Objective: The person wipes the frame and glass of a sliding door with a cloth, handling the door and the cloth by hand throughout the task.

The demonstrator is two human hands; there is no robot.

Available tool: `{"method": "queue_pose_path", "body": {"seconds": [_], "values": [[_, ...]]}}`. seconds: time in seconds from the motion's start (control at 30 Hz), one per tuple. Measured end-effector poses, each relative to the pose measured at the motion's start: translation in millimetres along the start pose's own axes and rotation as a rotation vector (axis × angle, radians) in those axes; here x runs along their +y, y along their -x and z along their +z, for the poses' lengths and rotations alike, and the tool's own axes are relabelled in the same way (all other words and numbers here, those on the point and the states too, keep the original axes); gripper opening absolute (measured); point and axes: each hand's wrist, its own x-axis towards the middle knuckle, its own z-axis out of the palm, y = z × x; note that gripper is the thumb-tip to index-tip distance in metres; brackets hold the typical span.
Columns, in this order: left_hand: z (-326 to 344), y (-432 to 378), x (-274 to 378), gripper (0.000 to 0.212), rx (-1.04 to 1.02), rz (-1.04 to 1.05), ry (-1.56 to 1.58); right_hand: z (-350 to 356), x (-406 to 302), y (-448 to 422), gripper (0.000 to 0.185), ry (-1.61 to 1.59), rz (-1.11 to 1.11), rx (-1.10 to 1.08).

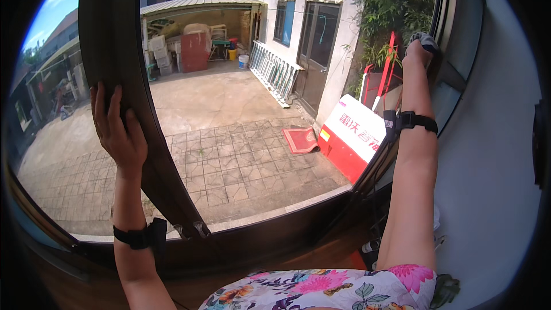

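Note:
My left hand [120, 131] lies flat, fingers spread, against the dark upright frame [112, 51] between two window panes. A grey cloth [424, 41] is bunched in my right hand [416, 54], which is raised at the far right. There the cloth touches the window's right-hand side frame [443, 13], high up. Each forearm wears a black strap with a small device. Between my arms is the large window opening, with a paved yard [224, 159] beyond it; whether glass fills it I cannot tell.
Two metal latches [201, 229] sit at the foot of the upright frame. A dark lower rail [267, 228] crosses before me, and a pale wall [495, 159] stands at the right. Outside are a red and white panel [353, 133], a red mat [300, 140] and a leaning metal rack [273, 71].

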Motion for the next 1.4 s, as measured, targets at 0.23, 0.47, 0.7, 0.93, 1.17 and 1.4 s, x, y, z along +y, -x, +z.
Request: {"method": "queue_pose_path", "body": {"seconds": [0.23, 0.47, 0.7, 0.93, 1.17, 1.4], "values": [[-1.0, -1.7, -0.2, 0.038, -0.013, -0.014, 0.012, 13.8, -80.1, 74.1, 0.034, -0.142, -0.429, 0.144], [-5.8, 4.3, -6.2, 0.038, -0.022, -0.036, -0.016, -81.2, -181.1, 345.3, 0.065, -0.650, -1.627, -0.753], [2.4, -1.9, -0.8, 0.039, -0.009, -0.031, 0.004, -77.7, -186.3, 354.7, 0.058, -0.672, -1.945, -0.732], [1.0, 0.9, 0.8, 0.037, -0.015, -0.013, 0.010, 11.7, -147.2, 64.7, 0.052, -0.262, -1.160, -0.059], [14.7, 10.1, 3.2, 0.037, 0.033, -0.074, 0.061, 24.4, -62.1, -110.0, 0.041, -0.093, 0.251, -0.004], [5.2, 4.2, 0.9, 0.037, -0.009, -0.047, 0.014, 36.2, -184.8, 78.4, 0.058, -0.132, -0.677, 0.066]]}}
